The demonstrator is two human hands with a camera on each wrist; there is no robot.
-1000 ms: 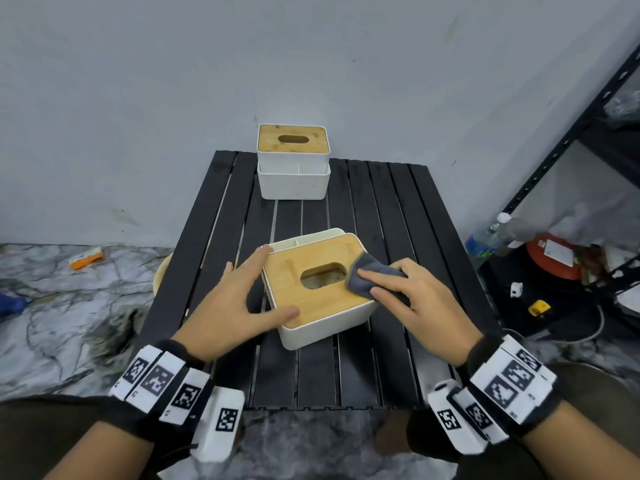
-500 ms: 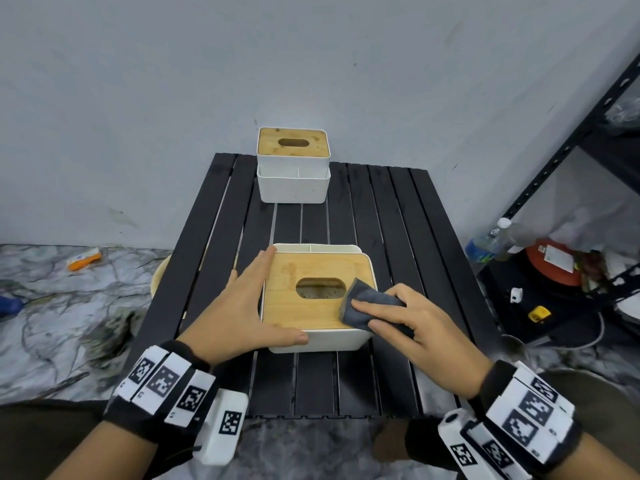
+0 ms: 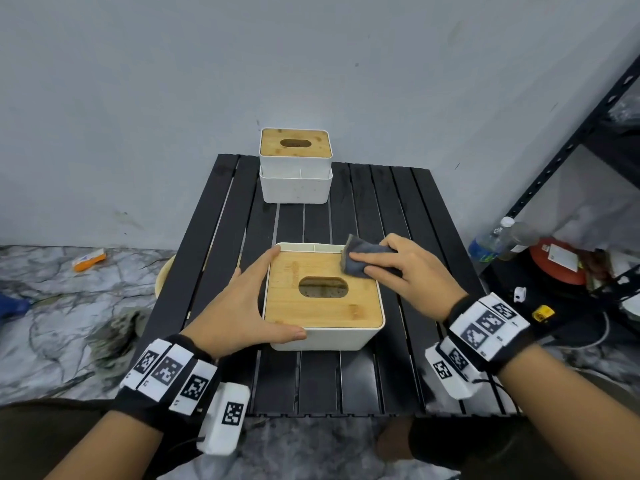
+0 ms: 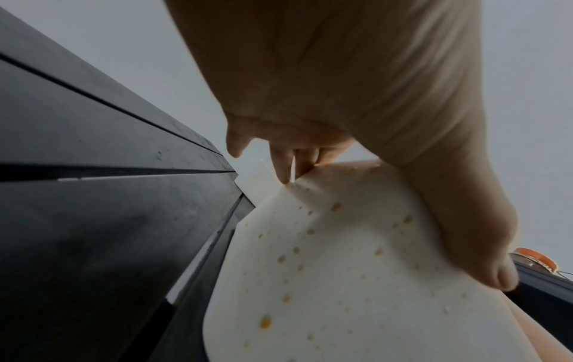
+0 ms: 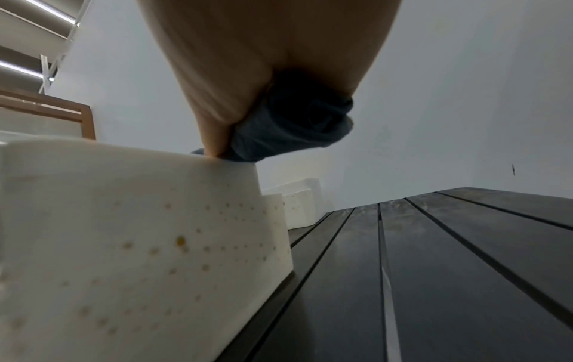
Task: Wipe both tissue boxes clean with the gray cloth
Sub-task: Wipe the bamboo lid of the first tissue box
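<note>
Left hand (image 3: pixel 239 310): reaches in from 7 o'clock, fingers straight and together along the left wall of the near box (image 3: pixel 325 336), thumb extended across its front edge. The wrist view shows the fingertips (image 4: pixel 283 171) touching the box's far corner. Right hand (image 3: pixel 412 275): reaches in from 5 o'clock, fingers flat on the cloth (image 3: pixel 362 259), thumb alongside, pressing it at the box's 1 o'clock corner. Both forearms are bare, and both wrists carry marker bands.
</note>
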